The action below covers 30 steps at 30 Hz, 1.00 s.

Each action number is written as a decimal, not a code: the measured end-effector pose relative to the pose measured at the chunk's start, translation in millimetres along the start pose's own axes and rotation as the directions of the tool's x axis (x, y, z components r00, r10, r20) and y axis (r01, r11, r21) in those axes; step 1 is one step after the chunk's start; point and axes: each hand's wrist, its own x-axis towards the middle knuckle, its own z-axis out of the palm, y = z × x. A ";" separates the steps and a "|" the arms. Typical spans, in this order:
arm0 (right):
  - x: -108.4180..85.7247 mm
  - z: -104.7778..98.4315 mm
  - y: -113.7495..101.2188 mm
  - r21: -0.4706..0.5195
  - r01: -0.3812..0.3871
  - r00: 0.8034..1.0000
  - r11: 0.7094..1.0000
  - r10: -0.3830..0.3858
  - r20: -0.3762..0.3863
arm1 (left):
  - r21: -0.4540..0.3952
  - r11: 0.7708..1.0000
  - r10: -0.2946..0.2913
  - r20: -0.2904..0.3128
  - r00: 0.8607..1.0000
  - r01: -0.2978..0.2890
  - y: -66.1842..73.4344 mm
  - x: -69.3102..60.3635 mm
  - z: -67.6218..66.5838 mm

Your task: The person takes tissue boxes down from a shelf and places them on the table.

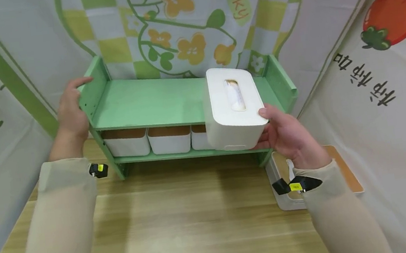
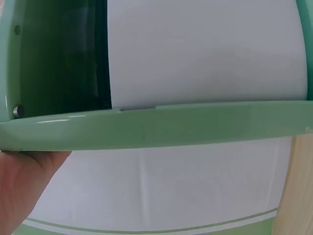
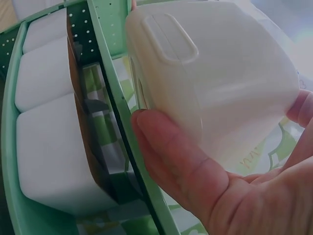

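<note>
A box (image 1: 232,118) is held up by the right grip (image 1: 286,134), not yet put down.
It is clamped at one end, near the right side of the shelf (image 1: 153,99). Three bins (image 1: 170,141) are already lined up below; the shelf's left end is held by the left grip (image 1: 71,114).

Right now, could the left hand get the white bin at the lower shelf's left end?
Probably yes: the left hand is near that bin, whose front looks unblocked, but it would first have to leave the side panel.
</note>
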 end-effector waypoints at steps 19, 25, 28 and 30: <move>-48.1 11.7 22.5 -0.014 0.020 0.992 1.000 -0.019 0.121 | -0.054 0.997 -0.055 -0.022 0.998 0.054 3.8 -1.0 -1.8; -60.3 14.4 30.6 -0.031 0.036 0.988 0.999 -0.031 0.152 | -0.130 0.992 -0.009 -0.044 0.999 0.004 0.7 -0.3 1.8; -66.1 15.8 35.9 -0.029 0.034 0.987 0.999 -0.029 0.158 | -0.220 0.975 -0.022 -0.049 0.999 0.011 2.0 0.0 3.6; -69.3 16.6 40.0 -0.022 0.024 0.987 0.999 -0.021 0.159 | -0.290 0.956 -0.045 -0.036 0.998 0.033 3.7 0.0 4.2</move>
